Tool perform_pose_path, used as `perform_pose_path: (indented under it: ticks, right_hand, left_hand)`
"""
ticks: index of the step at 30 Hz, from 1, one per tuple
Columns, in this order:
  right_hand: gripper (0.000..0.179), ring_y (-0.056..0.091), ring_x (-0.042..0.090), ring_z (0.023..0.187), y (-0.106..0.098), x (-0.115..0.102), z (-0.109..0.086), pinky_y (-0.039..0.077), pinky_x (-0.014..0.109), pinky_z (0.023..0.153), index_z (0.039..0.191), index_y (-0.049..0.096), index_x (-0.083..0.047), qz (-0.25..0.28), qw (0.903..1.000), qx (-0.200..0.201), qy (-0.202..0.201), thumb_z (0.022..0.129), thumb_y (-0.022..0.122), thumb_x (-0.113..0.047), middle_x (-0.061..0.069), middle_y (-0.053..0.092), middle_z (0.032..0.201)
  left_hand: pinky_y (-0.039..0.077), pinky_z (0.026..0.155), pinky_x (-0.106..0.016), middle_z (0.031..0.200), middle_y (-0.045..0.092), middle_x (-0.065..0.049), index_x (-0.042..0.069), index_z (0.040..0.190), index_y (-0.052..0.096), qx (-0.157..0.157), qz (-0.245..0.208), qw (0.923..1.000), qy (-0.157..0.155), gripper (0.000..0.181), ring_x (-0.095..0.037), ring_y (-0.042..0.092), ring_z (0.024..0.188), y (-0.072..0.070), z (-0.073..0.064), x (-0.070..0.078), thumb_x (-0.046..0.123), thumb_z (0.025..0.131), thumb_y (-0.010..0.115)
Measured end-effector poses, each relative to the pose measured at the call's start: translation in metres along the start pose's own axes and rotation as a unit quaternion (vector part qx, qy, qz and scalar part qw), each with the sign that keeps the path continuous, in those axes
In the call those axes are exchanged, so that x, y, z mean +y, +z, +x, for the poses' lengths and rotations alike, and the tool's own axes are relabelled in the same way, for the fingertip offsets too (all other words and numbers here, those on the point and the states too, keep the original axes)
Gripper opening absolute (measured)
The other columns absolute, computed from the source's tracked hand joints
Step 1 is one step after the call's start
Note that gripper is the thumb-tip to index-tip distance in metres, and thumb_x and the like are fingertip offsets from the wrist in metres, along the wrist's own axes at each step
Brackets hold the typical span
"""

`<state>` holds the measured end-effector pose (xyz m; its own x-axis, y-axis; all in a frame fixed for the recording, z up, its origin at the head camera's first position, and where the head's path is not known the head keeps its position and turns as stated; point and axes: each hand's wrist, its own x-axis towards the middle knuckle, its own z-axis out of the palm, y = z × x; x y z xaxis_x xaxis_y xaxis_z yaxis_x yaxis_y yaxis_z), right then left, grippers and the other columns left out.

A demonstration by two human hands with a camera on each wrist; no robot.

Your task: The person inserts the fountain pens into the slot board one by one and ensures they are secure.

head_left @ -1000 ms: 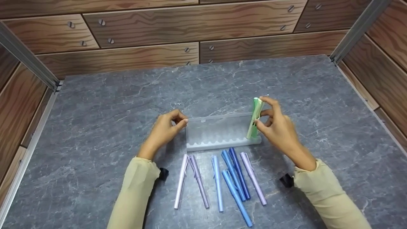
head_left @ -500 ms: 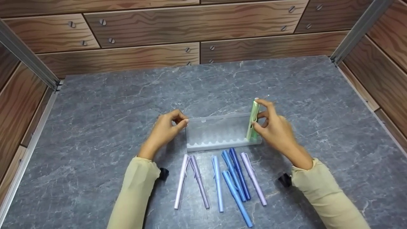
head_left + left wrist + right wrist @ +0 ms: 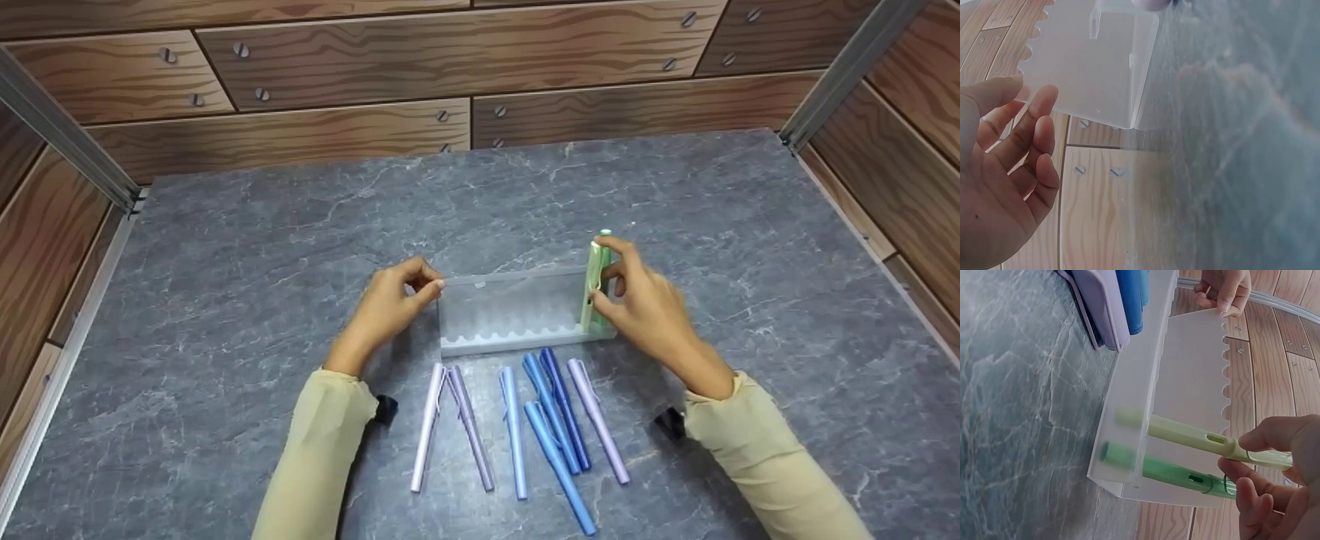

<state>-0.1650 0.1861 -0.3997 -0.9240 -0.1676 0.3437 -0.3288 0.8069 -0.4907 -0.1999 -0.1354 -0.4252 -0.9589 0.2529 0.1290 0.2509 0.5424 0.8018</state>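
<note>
A frosted clear pen stand point(image 3: 510, 311) with notched edges stands on the table. My left hand point(image 3: 394, 304) pinches its left upper corner between thumb and index finger; the other fingers curl loosely in the left wrist view. At the stand's right end, my right hand point(image 3: 649, 307) holds a light green pen point(image 3: 1185, 433) between thumb and fingers, index fingertip at its top. The pen's lower end is inside the stand, behind the front lip. Beside it, in the end position, a green pen point(image 3: 1171, 469) stands upright, partly hidden by the right hand in the head view.
Several pens lie in front of the stand: a pale lilac pen point(image 3: 427, 431), a purple pen point(image 3: 471, 431), a light blue pen point(image 3: 514, 435), two blue pens, a dark blue pen point(image 3: 566, 412) and a lilac pen point(image 3: 598, 424). Wood-patterned walls point(image 3: 450, 56) enclose the table.
My right hand has moved slightly left and down with the light green pen, which now stands more upright left of the green pen. The left hand stays at the stand's corner.
</note>
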Motion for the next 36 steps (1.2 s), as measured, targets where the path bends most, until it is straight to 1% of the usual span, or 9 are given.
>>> perform_pose_path:
  ticks: [6,13,19,25,30,36]
  right_hand:
    - [0.062,0.047,0.013,0.064,0.0,0.002,0.0,0.034,0.031,0.053,0.135,0.043,-0.013,-0.021,0.9997,0.007,-0.012,0.08,0.071,-0.006,0.004,0.065,0.087]
    - [0.063,0.036,0.009,0.056,0.0,0.003,0.003,0.032,0.029,0.049,0.139,0.044,-0.011,-0.047,0.9987,0.003,-0.016,0.081,0.069,-0.007,0.001,0.065,0.085]
    - [0.068,0.035,0.009,0.055,0.0,0.003,0.004,0.032,0.03,0.048,0.144,0.041,-0.012,-0.051,0.9984,0.003,-0.023,0.082,0.069,-0.007,0.002,0.066,0.084]
    - [0.068,0.036,0.007,0.053,-0.002,0.004,0.0,0.031,0.027,0.046,0.142,0.042,-0.011,-0.049,0.9981,0.015,-0.035,0.081,0.072,-0.009,0.001,0.065,0.083]
    - [0.067,0.041,0.006,0.053,-0.007,0.004,-0.004,0.032,0.024,0.045,0.141,0.042,-0.01,-0.043,0.9981,0.002,-0.044,0.082,0.073,-0.01,0.001,0.064,0.085]
    - [0.069,0.046,0.005,0.06,-0.012,0.004,-0.01,0.037,0.021,0.05,0.139,0.042,-0.008,-0.011,0.9989,-0.037,-0.027,0.079,0.077,-0.01,0.001,0.063,0.09]
  left_hand:
    - [0.044,0.071,-0.028,0.084,0.072,-0.005,0.008,0.092,0.068,0.003,-0.003,1.0,0.003,0.01,-0.016,0.062,0.079,0.0,0.0,0.0,0.018,0.092,0.065]
    - [0.043,0.068,-0.027,0.084,0.072,-0.005,0.008,0.093,0.068,0.001,-0.005,1.0,0.006,0.011,-0.014,0.061,0.077,0.0,0.0,0.0,0.019,0.092,0.065]
    - [0.043,0.068,-0.028,0.084,0.072,-0.004,0.009,0.093,0.068,0.003,-0.004,1.0,0.004,0.011,-0.015,0.061,0.077,0.0,0.0,-0.001,0.019,0.093,0.064]
    - [0.043,0.068,-0.027,0.085,0.072,-0.005,0.008,0.094,0.068,0.0,-0.002,1.0,0.007,0.011,-0.015,0.061,0.077,-0.001,-0.001,0.0,0.018,0.092,0.064]
    - [0.044,0.069,-0.027,0.085,0.072,-0.007,0.006,0.093,0.067,-0.004,-0.005,0.9999,0.015,0.012,-0.015,0.061,0.077,-0.001,0.0,0.0,0.017,0.092,0.064]
    - [0.045,0.07,-0.028,0.085,0.072,-0.006,0.007,0.093,0.068,-0.001,0.001,0.9999,0.013,0.012,-0.016,0.061,0.077,-0.001,0.0,0.0,0.018,0.092,0.065]
